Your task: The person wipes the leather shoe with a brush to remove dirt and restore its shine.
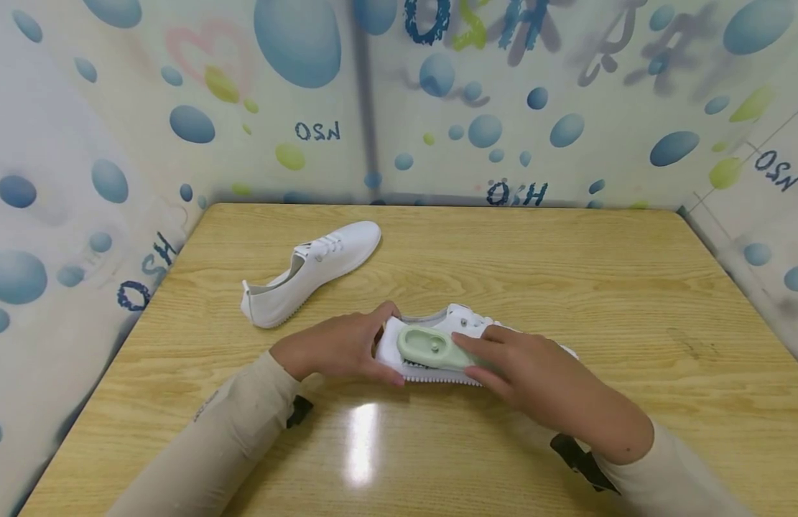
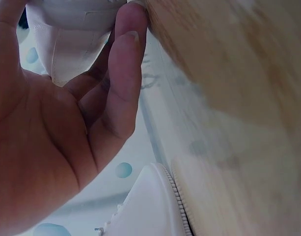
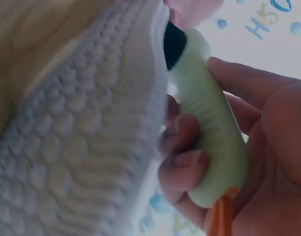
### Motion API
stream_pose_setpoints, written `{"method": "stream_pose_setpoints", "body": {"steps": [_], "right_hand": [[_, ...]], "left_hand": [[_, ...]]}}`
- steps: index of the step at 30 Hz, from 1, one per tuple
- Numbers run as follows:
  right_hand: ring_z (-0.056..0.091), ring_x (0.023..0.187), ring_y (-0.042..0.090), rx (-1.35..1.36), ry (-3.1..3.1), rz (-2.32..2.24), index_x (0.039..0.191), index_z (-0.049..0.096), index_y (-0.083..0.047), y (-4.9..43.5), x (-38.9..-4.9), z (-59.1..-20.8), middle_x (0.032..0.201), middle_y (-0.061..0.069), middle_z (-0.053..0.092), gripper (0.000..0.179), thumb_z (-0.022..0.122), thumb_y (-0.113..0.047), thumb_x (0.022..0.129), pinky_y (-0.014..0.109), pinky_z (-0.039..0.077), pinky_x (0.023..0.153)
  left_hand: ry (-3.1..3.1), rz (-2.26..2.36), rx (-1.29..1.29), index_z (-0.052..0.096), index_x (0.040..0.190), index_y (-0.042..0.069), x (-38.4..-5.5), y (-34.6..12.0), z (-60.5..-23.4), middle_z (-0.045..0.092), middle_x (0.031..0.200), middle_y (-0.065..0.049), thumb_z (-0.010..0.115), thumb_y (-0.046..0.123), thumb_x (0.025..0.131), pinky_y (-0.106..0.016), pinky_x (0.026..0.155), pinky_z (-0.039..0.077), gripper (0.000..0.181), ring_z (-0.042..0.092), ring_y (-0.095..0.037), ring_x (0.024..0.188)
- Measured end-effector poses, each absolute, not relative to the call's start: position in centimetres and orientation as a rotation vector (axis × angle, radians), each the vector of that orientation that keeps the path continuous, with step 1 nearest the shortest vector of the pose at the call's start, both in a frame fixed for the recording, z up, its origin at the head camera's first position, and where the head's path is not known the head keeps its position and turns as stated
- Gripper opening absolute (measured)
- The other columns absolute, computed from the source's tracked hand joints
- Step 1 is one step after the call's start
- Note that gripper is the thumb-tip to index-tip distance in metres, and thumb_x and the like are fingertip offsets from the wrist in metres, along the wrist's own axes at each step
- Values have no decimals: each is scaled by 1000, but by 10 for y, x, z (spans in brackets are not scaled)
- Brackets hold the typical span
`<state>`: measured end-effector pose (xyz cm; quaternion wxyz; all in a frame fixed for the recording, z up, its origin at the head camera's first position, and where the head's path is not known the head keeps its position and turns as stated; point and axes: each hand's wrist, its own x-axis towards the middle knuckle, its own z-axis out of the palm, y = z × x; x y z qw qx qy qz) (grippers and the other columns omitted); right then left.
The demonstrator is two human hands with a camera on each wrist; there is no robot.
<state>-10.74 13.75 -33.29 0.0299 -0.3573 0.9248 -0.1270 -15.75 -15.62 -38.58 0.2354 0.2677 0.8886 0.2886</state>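
Note:
A white lace-up shoe (image 1: 388, 343) lies tilted near the middle of the table, its ridged sole edge facing the person. The left hand (image 1: 340, 348) grips its heel between thumb and fingers; in the left wrist view the curled fingers (image 2: 123, 73) touch the heel. In the right hand (image 1: 521, 366) is a pale green brush (image 1: 431, 346) with dark bristles (image 3: 174, 45), held against the shoe's side near the heel. The right wrist view shows the fingers wrapped round its handle (image 3: 216, 132), an orange loop (image 3: 220, 216) at the end. The right hand hides much of the toe.
A second white shoe (image 1: 308, 273) stands upright at the back left of the wooden table (image 1: 631, 287), toe pointing to the far right. A wall covering (image 1: 399, 93) with blue and green drops rises behind the table and at both sides.

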Motion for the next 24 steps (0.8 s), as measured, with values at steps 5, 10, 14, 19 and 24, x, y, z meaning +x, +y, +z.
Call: {"method": "stream_pose_setpoints", "body": {"steps": [5, 10, 14, 19, 24], "right_hand": [[54, 78, 5, -1009, 2812, -336, 138, 61, -19, 151, -110, -323, 106, -1, 67, 42, 65, -31, 98, 29, 49, 68], [51, 75, 4, -940, 2796, -343, 138, 62, -20, 160, -111, -316, 106, -3, 67, 42, 66, -33, 97, 27, 46, 65], [50, 73, 5, -911, 2781, -384, 138, 61, -23, 158, -110, -317, 105, -3, 66, 43, 67, -33, 97, 25, 44, 64], [49, 72, 5, -956, 2807, -413, 136, 63, -24, 145, -107, -324, 102, -1, 66, 42, 68, -32, 95, 24, 44, 64], [49, 68, 4, -1062, 2887, -427, 134, 65, -23, 136, -105, -334, 99, -1, 65, 41, 70, -31, 94, 22, 43, 60]], "left_hand": [[2452, 775, 729, 40, 124, 30, -158, -156, -386, 64, 94, 10, 82, 62, 71, -29, 71, 49, 75, 59, -6, 78], [2460, 772, 731, 40, 124, 29, -158, -156, -384, 64, 95, 9, 82, 62, 72, -29, 73, 48, 75, 60, -6, 80], [2461, 775, 730, 40, 123, 28, -157, -156, -384, 63, 94, 9, 83, 62, 71, -29, 72, 48, 74, 59, -7, 79], [2441, 797, 745, 41, 122, 26, -157, -156, -384, 63, 93, 9, 83, 61, 72, -29, 70, 47, 74, 58, -7, 78], [2432, 819, 764, 41, 123, 23, -158, -155, -385, 64, 95, 9, 83, 58, 73, -29, 71, 48, 74, 60, -8, 79]]}}
